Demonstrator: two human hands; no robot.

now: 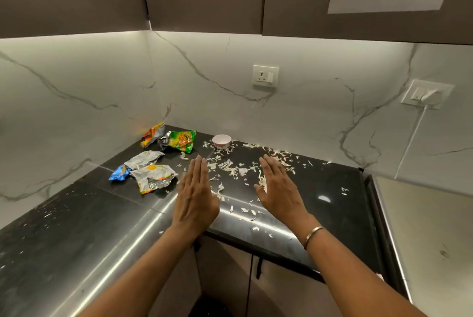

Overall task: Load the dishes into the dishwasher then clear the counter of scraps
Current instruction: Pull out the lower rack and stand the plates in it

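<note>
Black polished counter (320,183), corner view: what does it carry? — Reader

Pale vegetable scraps (230,168), strewn from the far wall to the near edge and thickest at centre. Several crumpled snack wrappers (153,178) lie at left. One small white bowl (222,140) stands upright at the far side, among the shreds. — Legend

Where are the hands? — Reader

Left hand (195,196) and right hand (279,188) are set either side of the densest scraps, palms turned inward, fingers (198,170) straight and close together. Neither holds anything. Whether their edges touch the counter cannot be told. — Legend

Which step is this? — Reader

Judged from the layout, the scrap-clearing step, near its start: the hands frame the shreds as if to rake them into one heap. No dishwasher is in view, and the bowl on the counter suggests the loading step may be unfinished. — Legend

What does the next move call for? — Reader

Probably drawing both hands together, edges low on the counter so thin shreds do not slip beneath, then gathering the outliers at right and along the near edge. The wrappers need picking up separately, and the bowl should not be knocked. — Legend
</note>
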